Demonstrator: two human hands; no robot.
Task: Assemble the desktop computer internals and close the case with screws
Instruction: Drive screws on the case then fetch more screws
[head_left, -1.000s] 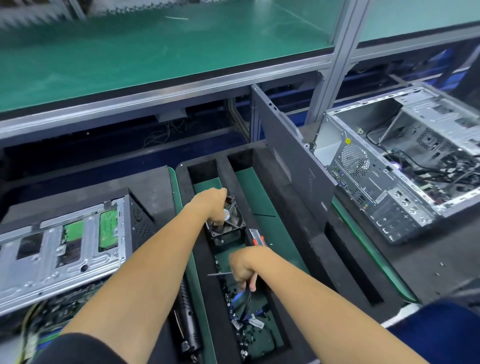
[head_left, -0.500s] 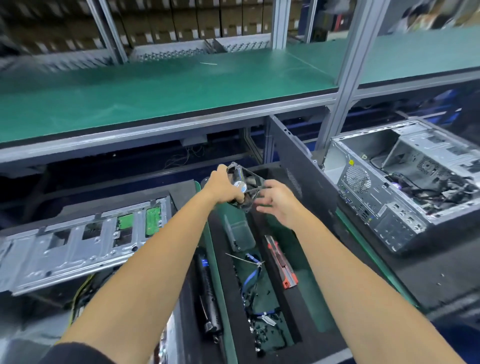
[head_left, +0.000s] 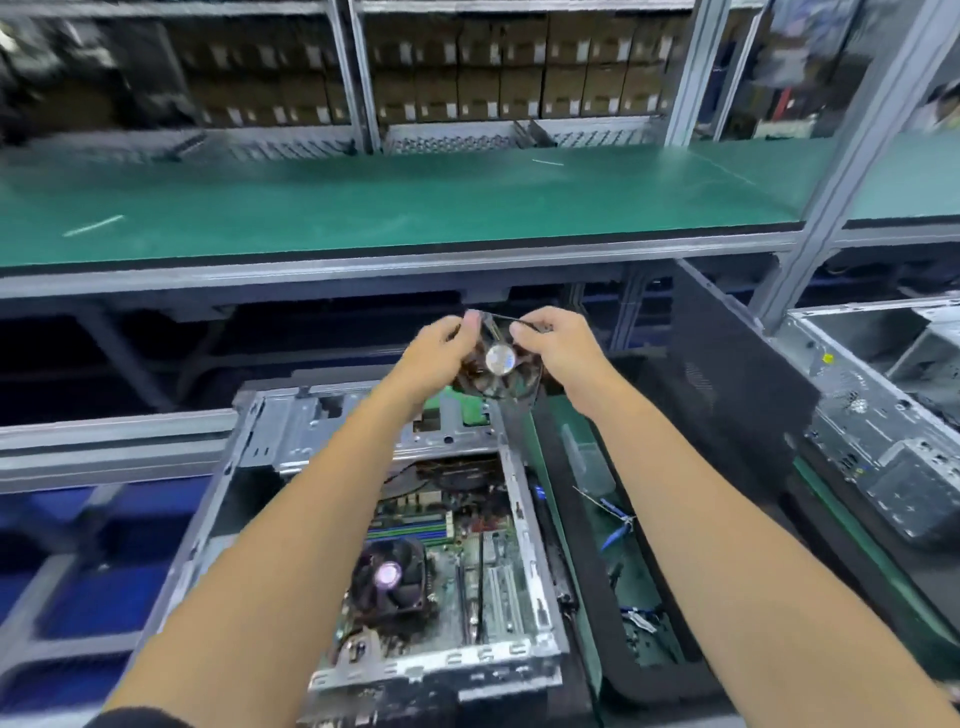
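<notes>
**Case fan in the air, case wide open, plenty left to do**

Both hands are up over the far end of the open computer case (head_left: 374, 525), and between them sits the case fan (head_left: 500, 364), lifted clear of everything and touching nothing but fingers. The left hand (head_left: 441, 353) grips its left edge with fingers curled round the frame; the right hand (head_left: 558, 345) pinches the top right corner. The fan's silvery hub faces the camera, the frame tipped a little, so this looks like a check of orientation before fitting, though that is a judgement.

Down in the case, some of the job appears done. The motherboard (head_left: 462, 566) lies in the bottom, a CPU cooler (head_left: 389, 574) sits on it at the near left, and memory sticks appear to be seated just beyond it. A metal drive cage (head_left: 363, 426) spans the far end.

What is left looks substantial. The fan is not mounted and its lead is not plugged in. The dark side panel (head_left: 737, 364) stands on edge at the right, well apart from the case, so closing has not begun and no closing screws can be in. The foam tray (head_left: 582, 571) just right of the case holds cables and small parts too blurred to name. A second open case (head_left: 883, 431) waits at far right on the surface.
</notes>
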